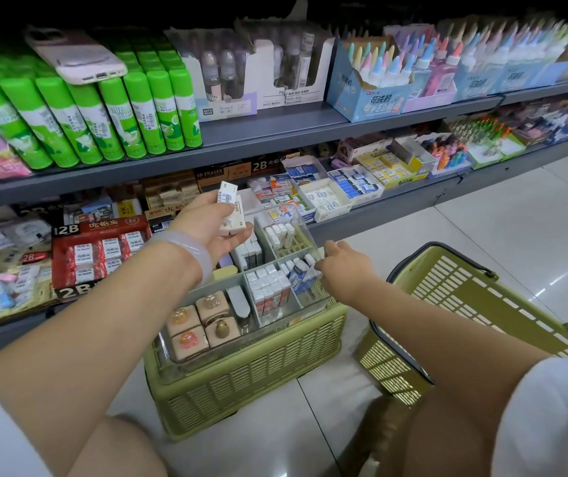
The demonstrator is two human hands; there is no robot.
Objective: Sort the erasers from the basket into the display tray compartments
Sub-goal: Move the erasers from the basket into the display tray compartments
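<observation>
Erasers [231,211] stacked in my left hand [212,228], a few white ones with barcode stickers, fingers curled round them above the clear display tray [277,316]. That tray sits on an upturned green basket [248,370]. My right hand [342,266] pinches a blue-and-white eraser [299,271] in the tray's near-right compartment. A second green basket [475,304] lies tipped just beside it on the floor.

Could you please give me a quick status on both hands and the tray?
Left hand holds white erasers. Right hand places a blue-white eraser in the display tray. Nothing blocking.
</observation>
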